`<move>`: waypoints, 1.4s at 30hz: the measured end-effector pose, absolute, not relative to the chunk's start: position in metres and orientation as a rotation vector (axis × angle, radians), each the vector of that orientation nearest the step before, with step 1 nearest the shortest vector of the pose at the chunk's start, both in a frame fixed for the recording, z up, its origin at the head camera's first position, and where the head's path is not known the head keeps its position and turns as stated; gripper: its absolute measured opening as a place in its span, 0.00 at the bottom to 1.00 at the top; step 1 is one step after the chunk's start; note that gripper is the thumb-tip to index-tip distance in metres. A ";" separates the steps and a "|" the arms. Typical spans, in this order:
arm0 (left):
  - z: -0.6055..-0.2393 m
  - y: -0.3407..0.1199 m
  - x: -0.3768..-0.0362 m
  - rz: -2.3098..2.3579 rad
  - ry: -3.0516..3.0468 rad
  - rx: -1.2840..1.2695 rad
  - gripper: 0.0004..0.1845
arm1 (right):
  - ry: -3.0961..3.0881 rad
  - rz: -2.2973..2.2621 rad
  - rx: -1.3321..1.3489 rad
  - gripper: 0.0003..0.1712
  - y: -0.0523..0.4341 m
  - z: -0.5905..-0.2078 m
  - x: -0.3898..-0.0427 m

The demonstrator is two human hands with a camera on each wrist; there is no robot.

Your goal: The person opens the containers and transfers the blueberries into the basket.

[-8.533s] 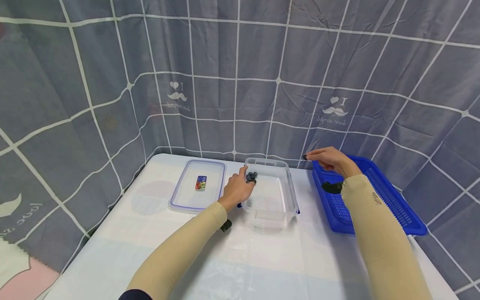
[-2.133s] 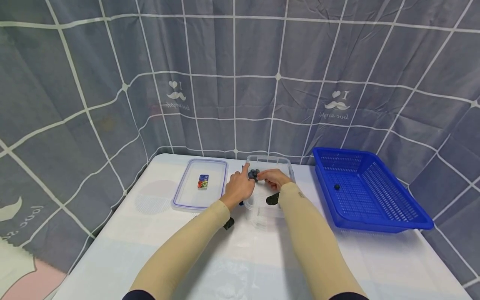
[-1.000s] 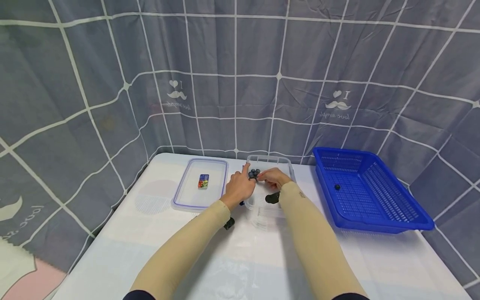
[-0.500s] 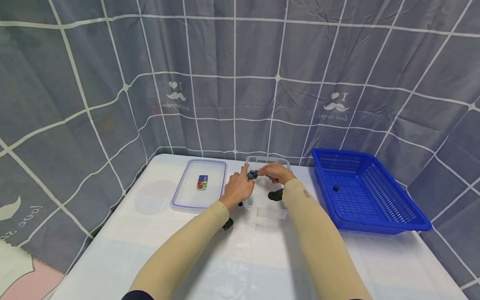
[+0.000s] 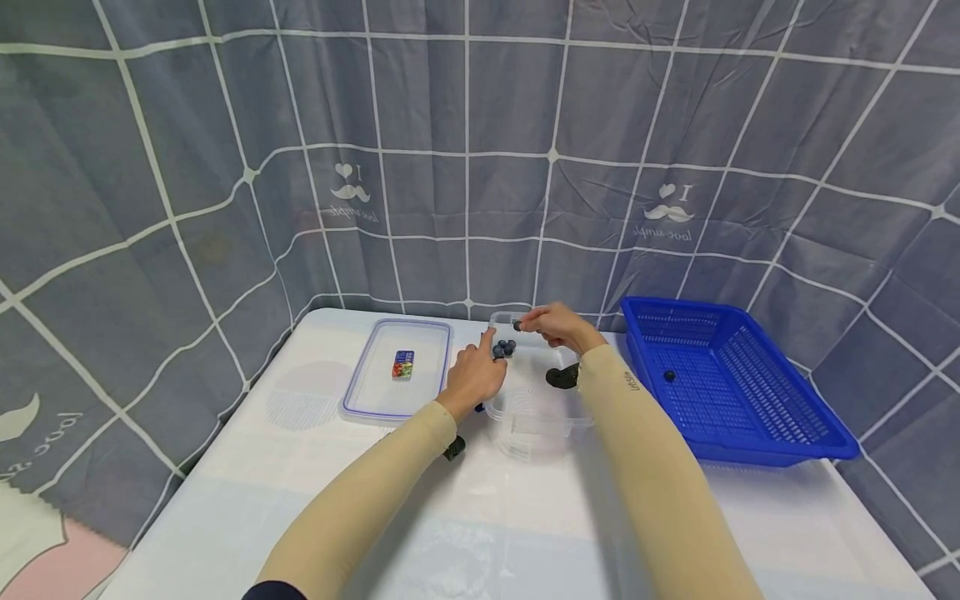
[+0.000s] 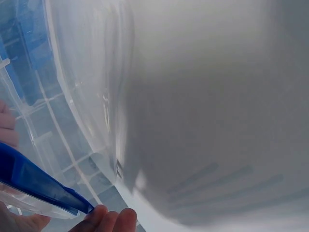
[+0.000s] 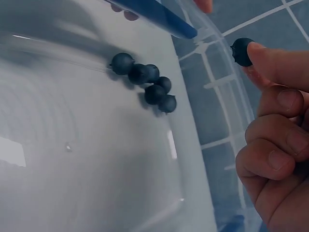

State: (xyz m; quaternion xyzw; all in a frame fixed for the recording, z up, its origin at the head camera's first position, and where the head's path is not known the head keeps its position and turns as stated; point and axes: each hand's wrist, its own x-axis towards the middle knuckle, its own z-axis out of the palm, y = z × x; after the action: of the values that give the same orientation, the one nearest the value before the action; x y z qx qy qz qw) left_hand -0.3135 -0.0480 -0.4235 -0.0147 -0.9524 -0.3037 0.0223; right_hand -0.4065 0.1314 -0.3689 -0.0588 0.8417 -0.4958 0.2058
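One blueberry (image 7: 241, 51) is being pinched in the right hand (image 5: 553, 323) above the clear container (image 5: 536, 412), where more blueberries (image 7: 145, 83) are lying; the left hand (image 5: 472, 377) is gripping the container's rim.

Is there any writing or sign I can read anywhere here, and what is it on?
"I" over a heart and moustache, then a mirrored line that seems to read "love simple": on the curtain, and once more at its left.
Small print on the right sleeve: too small to read.
Coloured sticker on the lid: too small to read.
Partial mirrored letters at the curtain's lower left: not readable.
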 end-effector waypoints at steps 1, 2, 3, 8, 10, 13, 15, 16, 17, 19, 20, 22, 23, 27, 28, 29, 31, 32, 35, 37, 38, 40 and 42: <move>-0.424 -0.048 -0.313 -0.945 -2.948 -0.046 0.34 | 2.352 -1.372 -0.181 0.19 0.133 -0.366 -0.406; -0.424 -0.048 -0.313 -0.944 -2.951 -0.047 0.34 | 2.358 -1.363 -0.192 0.20 0.135 -0.364 -0.405; -0.424 -0.049 -0.313 -0.943 -2.953 -0.047 0.34 | 2.365 -1.354 -0.204 0.21 0.137 -0.362 -0.405; -0.425 -0.049 -0.313 -0.951 -2.952 -0.052 0.34 | 2.387 -1.316 -0.225 0.23 0.151 -0.350 -0.403; -0.425 -0.049 -0.313 -0.955 -2.946 -0.058 0.34 | 2.391 -1.306 -0.232 0.23 0.157 -0.345 -0.402; -0.424 -0.050 -0.312 -0.959 -2.939 -0.068 0.33 | 2.398 -1.291 -0.246 0.24 0.167 -0.338 -0.400; -0.424 -0.050 -0.312 -0.960 -2.940 -0.074 0.33 | 2.390 -1.291 -0.253 0.25 0.173 -0.334 -0.399; -0.424 -0.051 -0.312 -0.961 -2.941 -0.077 0.33 | 2.386 -1.293 -0.256 0.25 0.177 -0.333 -0.398; -0.423 -0.051 -0.311 -0.963 -2.941 -0.079 0.33 | 2.381 -1.294 -0.259 0.26 0.180 -0.331 -0.397; -0.423 -0.051 -0.311 -0.967 -2.945 -0.082 0.33 | 2.379 -1.292 -0.266 0.26 0.186 -0.328 -0.396; -0.423 -0.051 -0.311 -0.970 -2.945 -0.084 0.33 | 2.380 -1.290 -0.265 0.26 0.189 -0.327 -0.395; -0.423 -0.051 -0.310 -0.974 -2.945 -0.086 0.33 | 2.387 -1.280 -0.263 0.26 0.196 -0.325 -0.395; -0.423 -0.051 -0.310 -0.975 -2.945 -0.086 0.33 | 2.390 -1.277 -0.259 0.26 0.199 -0.324 -0.395; -0.423 -0.051 -0.311 -0.975 -2.942 -0.084 0.34 | 2.393 -1.278 -0.236 0.27 0.214 -0.321 -0.395; -0.423 -0.051 -0.311 -0.978 -2.941 -0.084 0.34 | 2.395 -1.279 -0.225 0.27 0.218 -0.320 -0.396; -0.424 -0.051 -0.311 -0.981 -2.940 -0.084 0.34 | 2.397 -1.278 -0.222 0.27 0.222 -0.320 -0.396; -0.424 -0.051 -0.312 -0.988 -2.934 -0.082 0.34 | 2.403 -1.275 -0.218 0.28 0.229 -0.317 -0.395; -0.425 -0.051 -0.313 -0.991 -2.934 -0.082 0.34 | 2.408 -1.273 -0.212 0.28 0.234 -0.317 -0.395; -0.425 -0.051 -0.313 -1.000 -2.932 -0.078 0.34 | 2.419 -1.270 -0.201 0.29 0.246 -0.314 -0.393; -0.425 -0.051 -0.314 -0.997 -2.933 -0.076 0.34 | 2.430 -1.261 -0.195 0.30 0.254 -0.312 -0.392; -0.426 -0.051 -0.314 -0.995 -2.936 -0.074 0.34 | 2.433 -1.257 -0.191 0.30 0.258 -0.312 -0.392; -0.426 -0.051 -0.313 -0.994 -2.935 -0.074 0.34 | 2.438 -1.250 -0.187 0.31 0.266 -0.312 -0.390; -0.425 -0.051 -0.313 -0.990 -2.936 -0.075 0.34 | 2.444 -1.242 -0.183 0.32 0.273 -0.312 -0.389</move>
State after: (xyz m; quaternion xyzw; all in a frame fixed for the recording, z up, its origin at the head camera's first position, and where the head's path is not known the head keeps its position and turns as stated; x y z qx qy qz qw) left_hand -0.3127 -0.0514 -0.4253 -0.0242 -0.9471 -0.3195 0.0208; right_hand -0.3889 0.2732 -0.3117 -0.0654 0.8723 -0.4432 0.1959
